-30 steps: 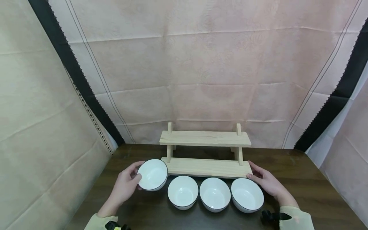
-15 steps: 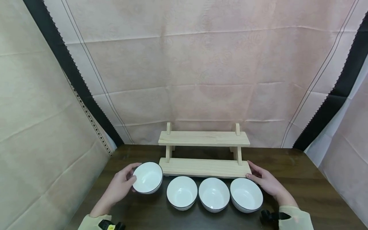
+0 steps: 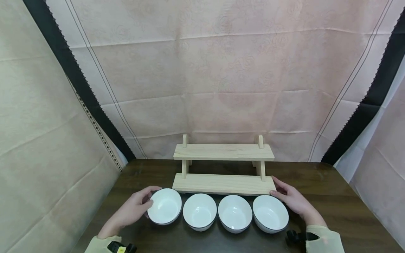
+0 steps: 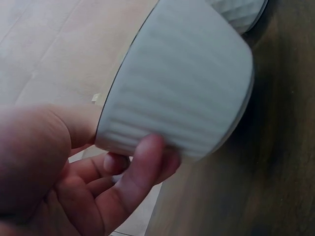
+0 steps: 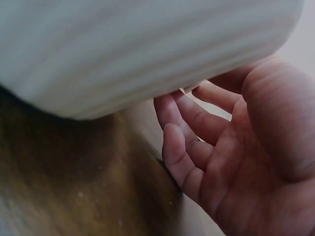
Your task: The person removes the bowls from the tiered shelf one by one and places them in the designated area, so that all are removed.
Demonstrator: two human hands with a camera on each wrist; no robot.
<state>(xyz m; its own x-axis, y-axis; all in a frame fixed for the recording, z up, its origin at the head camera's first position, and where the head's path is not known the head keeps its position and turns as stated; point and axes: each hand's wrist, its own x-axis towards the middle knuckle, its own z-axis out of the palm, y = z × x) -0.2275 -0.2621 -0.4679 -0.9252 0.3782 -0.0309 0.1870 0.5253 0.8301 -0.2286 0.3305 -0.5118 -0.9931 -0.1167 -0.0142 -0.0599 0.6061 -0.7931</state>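
At the left end of a row of white bowls, my left hand (image 3: 134, 207) grips a white bowl (image 3: 164, 206) with a dark rim. Its thumb lies at the rim and its fingers press the ridged outer wall (image 4: 177, 83). The bowl sits low, close over the table and beside the second bowl (image 3: 200, 211). My right hand (image 3: 292, 200) holds the right end of the lower board of a two-tier wooden rack (image 3: 221, 183), thumb at the front corner and fingers behind. In the right wrist view a bowl (image 5: 123, 49) hides the thumb tip and part of the fingers.
Two more white bowls, a third (image 3: 235, 213) and a right-hand one (image 3: 270, 213), stand in the row before the rack. The rack's upper shelf (image 3: 224, 151) bears nothing. Pale cloth (image 3: 227, 80) hangs behind the dark wooden table (image 3: 329, 189).
My left hand first moved left with its bowl, then brought it down towards me and slightly right, level with the other bowls. The rack's lower left end shifted slightly left; my right hand stayed put.
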